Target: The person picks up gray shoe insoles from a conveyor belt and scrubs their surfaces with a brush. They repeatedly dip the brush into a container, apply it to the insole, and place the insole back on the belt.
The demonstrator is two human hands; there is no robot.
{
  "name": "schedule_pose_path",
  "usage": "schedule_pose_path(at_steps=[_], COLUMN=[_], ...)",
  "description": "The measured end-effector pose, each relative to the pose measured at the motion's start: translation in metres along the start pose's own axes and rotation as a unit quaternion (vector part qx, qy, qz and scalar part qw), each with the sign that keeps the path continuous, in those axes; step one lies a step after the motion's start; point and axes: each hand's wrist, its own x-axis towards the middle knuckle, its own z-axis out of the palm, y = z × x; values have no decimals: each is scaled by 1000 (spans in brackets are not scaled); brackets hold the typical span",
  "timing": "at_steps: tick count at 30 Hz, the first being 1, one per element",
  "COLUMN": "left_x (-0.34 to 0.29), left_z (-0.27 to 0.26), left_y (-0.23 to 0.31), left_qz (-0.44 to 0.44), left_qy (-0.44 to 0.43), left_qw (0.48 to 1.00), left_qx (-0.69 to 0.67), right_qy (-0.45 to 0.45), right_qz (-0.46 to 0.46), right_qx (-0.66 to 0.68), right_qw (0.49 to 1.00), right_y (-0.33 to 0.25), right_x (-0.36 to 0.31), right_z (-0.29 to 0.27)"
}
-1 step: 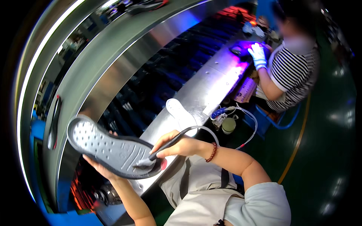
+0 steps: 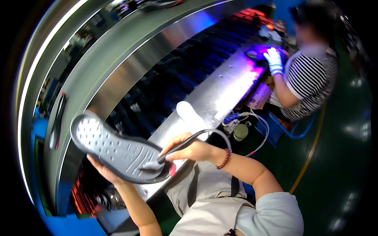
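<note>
A black-rimmed shoe sole (image 2: pixel 122 153) is held up at the lower left, its grey, dimpled and ribbed inner face upward and a red patch at its near right end. My left hand (image 2: pixel 104 169) grips it along its lower edge; most of the fingers are hidden beneath. My right hand (image 2: pixel 187 149) is closed round the dark handle of a brush (image 2: pixel 169 155), whose bristles touch the sole's grey face near its right end. A grey hose runs from the handle's rear and curves past my wrist.
A white insole-shaped piece (image 2: pixel 189 116) lies on the metal bench (image 2: pixel 212 84). Another sole (image 2: pixel 58 122) sits on the green conveyor (image 2: pixel 75 88) at left. A gloved co-worker (image 2: pixel 307 74) works under purple light, upper right. White tubes and a round container (image 2: pixel 240 132) are beside the bench.
The brush tip has shifted slightly over the sole's right end. Fingertips seen past the sole's far edge before are hidden now. The whole view has turned a little.
</note>
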Motion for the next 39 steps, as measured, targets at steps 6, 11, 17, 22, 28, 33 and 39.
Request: schedule_pose_path(at_steps=[6,11,17,22,28,33,39], left_x=[-61,-58,-50,-41,-32,-28,-20], left_z=[30,0,-1,-2,-7,5,-1], left_y=[-59,-53,-39,-34,-30,-19,-14], left_qz=[86,26,92,71,57,68,33], left_qy=[-41,-6,19,7,24,59,74], left_qw=[994,996,986,983,983,987,991], left_qx=[-45,-88,-141,-167,-174,-131,-109], right_qy=[62,4,36,-61,-78,-23,-93], right_qz=[-6,-207,-208,-226,-201,-196,-202], right_qx=[225,-232,-170,-225,-237,-232,-248], right_qw=[972,950,963,946,947,952,943], right_y=[5,-1,13,-2,-9,-12,-21], right_x=[-12,-15,-1,1,7,25,31], right_z=[43,56,50,52,56,30,27])
